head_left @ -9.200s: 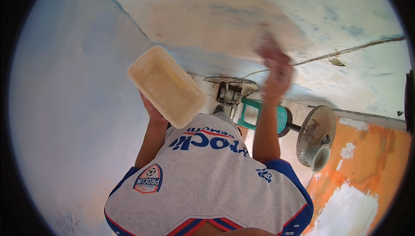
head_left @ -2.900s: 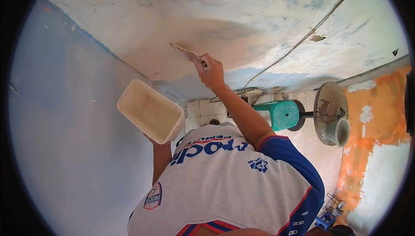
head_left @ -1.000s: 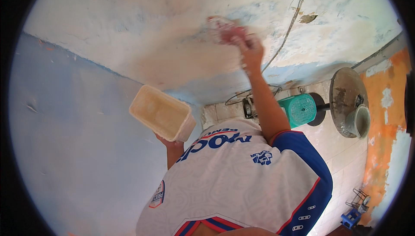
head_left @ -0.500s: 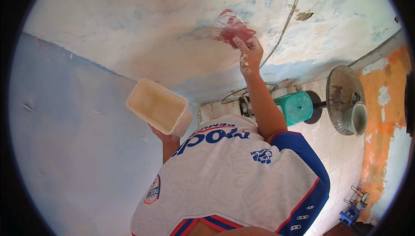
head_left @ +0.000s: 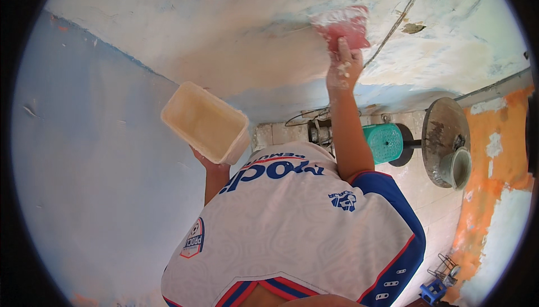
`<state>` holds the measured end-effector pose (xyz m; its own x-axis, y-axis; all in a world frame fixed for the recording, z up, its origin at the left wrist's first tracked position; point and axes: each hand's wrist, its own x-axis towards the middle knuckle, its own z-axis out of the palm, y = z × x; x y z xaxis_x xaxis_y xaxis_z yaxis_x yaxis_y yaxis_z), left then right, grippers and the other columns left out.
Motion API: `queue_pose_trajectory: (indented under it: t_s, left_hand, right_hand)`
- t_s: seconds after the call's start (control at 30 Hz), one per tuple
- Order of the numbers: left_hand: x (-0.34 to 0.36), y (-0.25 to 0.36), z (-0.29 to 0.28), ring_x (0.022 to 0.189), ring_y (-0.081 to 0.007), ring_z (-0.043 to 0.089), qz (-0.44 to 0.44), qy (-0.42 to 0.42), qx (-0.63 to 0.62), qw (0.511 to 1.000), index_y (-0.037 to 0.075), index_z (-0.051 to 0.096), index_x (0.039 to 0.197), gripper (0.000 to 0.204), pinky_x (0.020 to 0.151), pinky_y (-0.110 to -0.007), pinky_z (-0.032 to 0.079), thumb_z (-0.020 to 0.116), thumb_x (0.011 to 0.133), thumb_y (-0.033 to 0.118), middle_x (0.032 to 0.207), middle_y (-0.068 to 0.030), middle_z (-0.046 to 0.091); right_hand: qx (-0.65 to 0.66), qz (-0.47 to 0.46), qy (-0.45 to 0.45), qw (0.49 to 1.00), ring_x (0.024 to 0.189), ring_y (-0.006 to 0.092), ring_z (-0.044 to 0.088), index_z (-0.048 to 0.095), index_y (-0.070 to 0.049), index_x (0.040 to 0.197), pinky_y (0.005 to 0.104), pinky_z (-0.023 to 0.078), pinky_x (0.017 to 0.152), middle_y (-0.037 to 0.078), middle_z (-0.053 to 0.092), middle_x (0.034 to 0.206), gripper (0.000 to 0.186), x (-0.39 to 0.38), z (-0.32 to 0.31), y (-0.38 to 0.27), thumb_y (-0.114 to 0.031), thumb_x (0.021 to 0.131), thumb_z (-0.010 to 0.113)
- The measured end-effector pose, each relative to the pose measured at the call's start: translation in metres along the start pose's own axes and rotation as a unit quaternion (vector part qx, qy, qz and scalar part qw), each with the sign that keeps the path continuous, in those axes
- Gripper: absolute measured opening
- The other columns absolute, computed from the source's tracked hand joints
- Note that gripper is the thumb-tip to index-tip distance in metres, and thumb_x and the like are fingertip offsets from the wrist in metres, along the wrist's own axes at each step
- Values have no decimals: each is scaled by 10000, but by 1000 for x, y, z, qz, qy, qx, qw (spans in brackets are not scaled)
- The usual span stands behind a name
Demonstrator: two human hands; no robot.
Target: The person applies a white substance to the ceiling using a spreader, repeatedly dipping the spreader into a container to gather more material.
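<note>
My right hand (head_left: 345,68), smudged with white paste, grips a red putty scraper (head_left: 349,30) against the pale, patchy wall (head_left: 224,32). White filler coats the scraper's upper part, which is a little blurred. From below, my left hand (head_left: 213,164) holds a cream rectangular plastic tub (head_left: 205,121), its open top tilted up into view. A thin layer of pale paste seems to line the inside of the tub. Most of the left fingers are hidden behind it.
A cable (head_left: 401,17) runs down the wall near a chipped spot (head_left: 414,28). Below right are a green stool (head_left: 384,143), a round brown tabletop (head_left: 443,133) and a grey bucket (head_left: 456,167). A blue wall (head_left: 95,155) rises at left, a peeling orange one (head_left: 488,161) at right.
My right hand has moved the scraper rightward and slightly up across the wall, turning it more upright. The tub stays in my left hand, shifted slightly in view.
</note>
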<state>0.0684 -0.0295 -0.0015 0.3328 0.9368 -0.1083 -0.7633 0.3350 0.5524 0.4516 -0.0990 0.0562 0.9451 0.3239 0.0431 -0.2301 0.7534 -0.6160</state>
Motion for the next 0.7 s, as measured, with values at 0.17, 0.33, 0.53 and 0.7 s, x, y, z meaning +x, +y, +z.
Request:
queue_pose_trajectory:
  t_s: [0.17, 0.33, 0.53, 0.7]
  left_hand:
    - [-4, 3, -4, 1210, -323, 599, 7, 8, -5, 1000, 85, 444, 1450, 651, 1023, -514, 510, 520, 985, 533, 1378, -115, 573]
    - [-1, 3, -4, 1210, -321, 599, -11, 7, 5, 1000, 85, 445, 1450, 648, 1022, -511, 511, 516, 986, 532, 1377, -113, 573]
    - [2, 14, -4, 1210, -318, 599, -12, 9, 2, 1000, 86, 446, 1449, 645, 1020, -508, 513, 512, 988, 532, 1377, -111, 573]
    - [7, 15, -10, 1210, -316, 599, -26, 12, 6, 1000, 86, 446, 1448, 642, 1019, -506, 514, 509, 989, 531, 1376, -109, 574]
  right_hand:
    - [27, -18, -86, 996, 913, 154, 679, 594, -47, 1163, 268, 567, 738, 64, 687, 1051, 221, -30, 15, -40, -70, 957, 668]
    - [33, 45, -105, 993, 923, 138, 667, 571, -59, 1216, 266, 548, 740, 37, 671, 1089, 277, -19, 14, -8, -67, 956, 667]
    - [-118, -74, -115, 983, 878, 167, 669, 616, -21, 1128, 301, 538, 719, 84, 698, 1018, 207, -41, 15, -23, -39, 930, 673]
    - [-321, -41, -245, 914, 830, 162, 666, 685, 7, 1064, 304, 535, 740, 88, 725, 985, 182, -72, 45, 22, -87, 909, 706]
